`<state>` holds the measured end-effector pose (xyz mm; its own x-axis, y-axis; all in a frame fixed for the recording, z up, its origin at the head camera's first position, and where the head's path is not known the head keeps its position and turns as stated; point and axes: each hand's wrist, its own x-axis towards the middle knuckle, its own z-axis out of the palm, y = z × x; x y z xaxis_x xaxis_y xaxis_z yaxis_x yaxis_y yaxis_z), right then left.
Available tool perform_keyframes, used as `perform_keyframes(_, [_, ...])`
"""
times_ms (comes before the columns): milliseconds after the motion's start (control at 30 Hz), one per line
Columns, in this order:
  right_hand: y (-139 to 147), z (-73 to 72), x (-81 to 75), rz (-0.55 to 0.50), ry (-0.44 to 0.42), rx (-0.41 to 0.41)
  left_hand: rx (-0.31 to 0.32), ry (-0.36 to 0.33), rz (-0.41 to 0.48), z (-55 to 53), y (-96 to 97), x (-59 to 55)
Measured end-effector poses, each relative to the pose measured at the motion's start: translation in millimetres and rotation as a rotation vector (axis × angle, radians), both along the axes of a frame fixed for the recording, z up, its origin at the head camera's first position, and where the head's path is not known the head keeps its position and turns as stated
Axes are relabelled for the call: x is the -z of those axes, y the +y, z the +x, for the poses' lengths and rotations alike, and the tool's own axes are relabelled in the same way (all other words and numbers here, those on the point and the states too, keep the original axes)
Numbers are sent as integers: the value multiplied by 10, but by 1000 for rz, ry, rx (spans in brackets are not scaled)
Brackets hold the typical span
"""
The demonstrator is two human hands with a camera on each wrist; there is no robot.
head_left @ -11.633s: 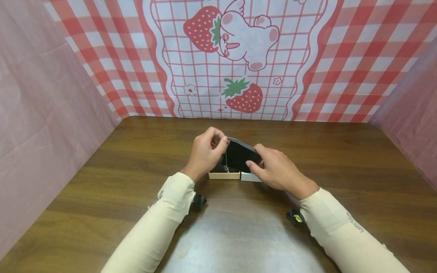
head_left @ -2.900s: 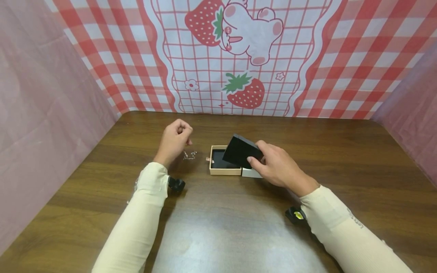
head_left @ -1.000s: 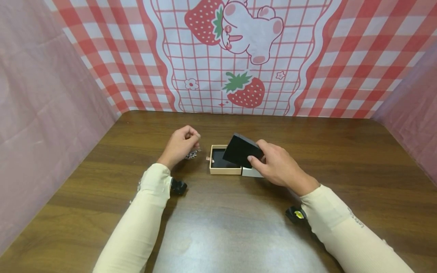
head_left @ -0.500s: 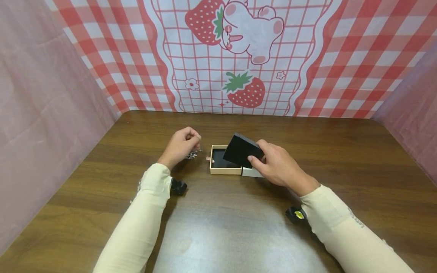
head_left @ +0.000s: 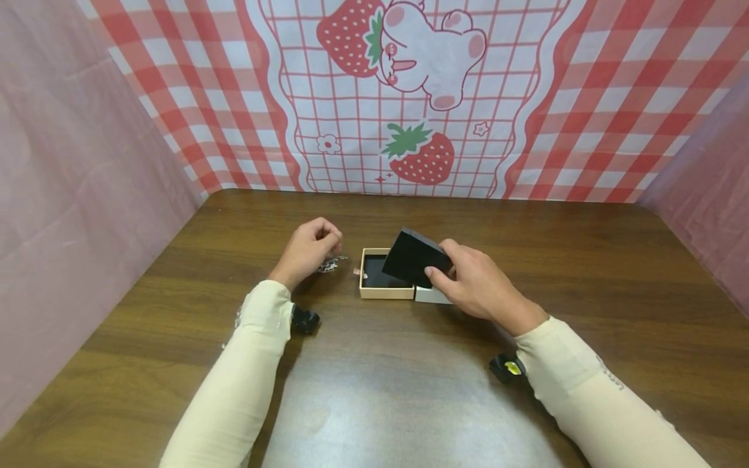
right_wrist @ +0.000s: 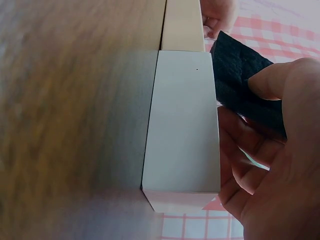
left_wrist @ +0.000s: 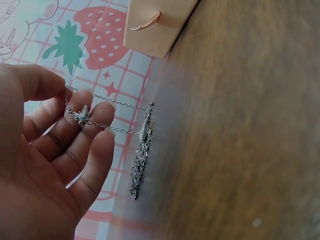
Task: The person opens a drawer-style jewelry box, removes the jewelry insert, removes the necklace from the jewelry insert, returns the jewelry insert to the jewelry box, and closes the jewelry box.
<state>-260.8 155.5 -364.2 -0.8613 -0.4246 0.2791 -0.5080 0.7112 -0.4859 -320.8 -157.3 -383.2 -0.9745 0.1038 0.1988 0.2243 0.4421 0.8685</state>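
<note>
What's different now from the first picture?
The left hand moved left, away from the black pad, taking the chain along. Some chain now lies heaped on the table; the hand still pinches part of it. The right hand still holds the pad, and the box stayed put.

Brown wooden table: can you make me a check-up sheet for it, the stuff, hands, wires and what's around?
Surface: brown wood-grain table, with glare on its near part.
Job's things: silver metal chain, partly heaped on the table; black rectangular pad; open tan box; white rectangular box adjoining it.
Clutter: nothing seen.
Hands: left hand pinches the chain; right hand grips the pad.
Cables: nothing seen.
Surroundings: red-and-white strawberry-print cloth behind; pink cloths at the sides.
</note>
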Motion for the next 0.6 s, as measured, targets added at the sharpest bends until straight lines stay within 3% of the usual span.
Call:
perform_keyframes(333, [1,0,1,-1,5,0,-14,-16,-1,0,3,-5])
perform_keyframes(600, [5,-4,5,-3,11,1,12,-29,10,16,5,-8])
